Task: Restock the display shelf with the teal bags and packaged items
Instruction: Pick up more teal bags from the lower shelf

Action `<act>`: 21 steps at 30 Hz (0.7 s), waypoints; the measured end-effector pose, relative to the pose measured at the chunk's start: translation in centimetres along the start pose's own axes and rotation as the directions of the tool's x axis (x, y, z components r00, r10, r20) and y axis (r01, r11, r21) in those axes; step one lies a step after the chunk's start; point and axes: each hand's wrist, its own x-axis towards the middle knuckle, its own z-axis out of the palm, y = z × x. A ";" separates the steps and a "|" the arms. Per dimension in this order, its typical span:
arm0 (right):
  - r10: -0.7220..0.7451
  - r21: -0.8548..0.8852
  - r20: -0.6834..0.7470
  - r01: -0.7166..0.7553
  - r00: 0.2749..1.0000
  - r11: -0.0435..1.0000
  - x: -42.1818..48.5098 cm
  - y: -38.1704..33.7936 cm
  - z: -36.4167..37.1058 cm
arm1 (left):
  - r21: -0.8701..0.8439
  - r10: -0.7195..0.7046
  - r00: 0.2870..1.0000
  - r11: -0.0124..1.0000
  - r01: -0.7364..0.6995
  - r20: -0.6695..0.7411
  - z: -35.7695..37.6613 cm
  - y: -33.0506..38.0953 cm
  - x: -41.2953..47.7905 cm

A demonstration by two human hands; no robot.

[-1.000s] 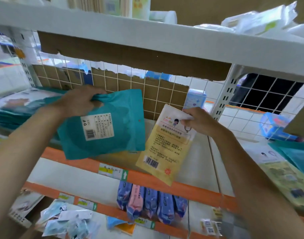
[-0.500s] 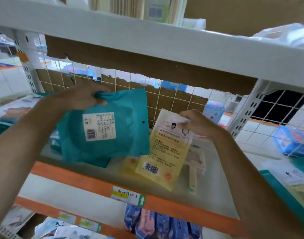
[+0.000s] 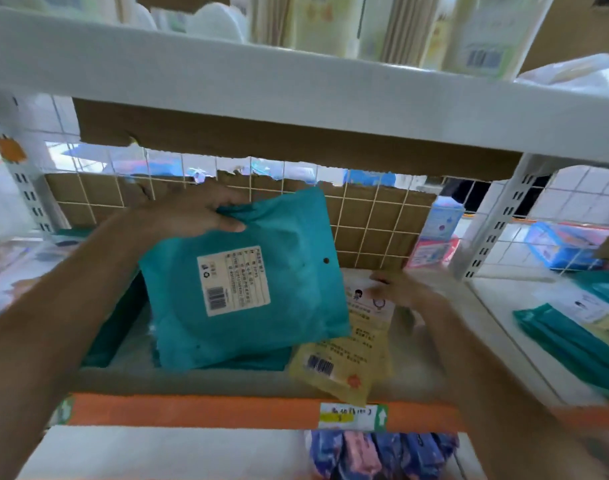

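Two pkgs up: my L hand (image 3: 195, 216) pinched the teal bag (image 3: 282, 341) by its top, over the shelf (image 3: 192, 381). My R hand (image 3: 410, 292), blurred, gripped the yellow packet (image 3: 344, 362) by its top, lower end at the front lip.

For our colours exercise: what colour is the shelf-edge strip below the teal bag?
The shelf-edge strip is orange; head view shows it best.

bag (image 3: 289, 237) is showing teal | label (image 3: 234, 280) is showing white with black print and barcode stripes | packet (image 3: 344, 365) is showing yellow, white at top, black barcode | shelf strip (image 3: 192, 410) is showing orange | grid (image 3: 375, 209) is showing white squares over brown cardboard (image 3: 360, 233) | packs (image 3: 365, 455) are showing blue and pink
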 end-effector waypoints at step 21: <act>-0.382 0.849 -0.205 0.358 0.901 0.389 -7.4 -12.5 3.1 | -0.170 -0.002 0.921 0.983 -0.070 -0.390 -1.7 -2.8 -1.1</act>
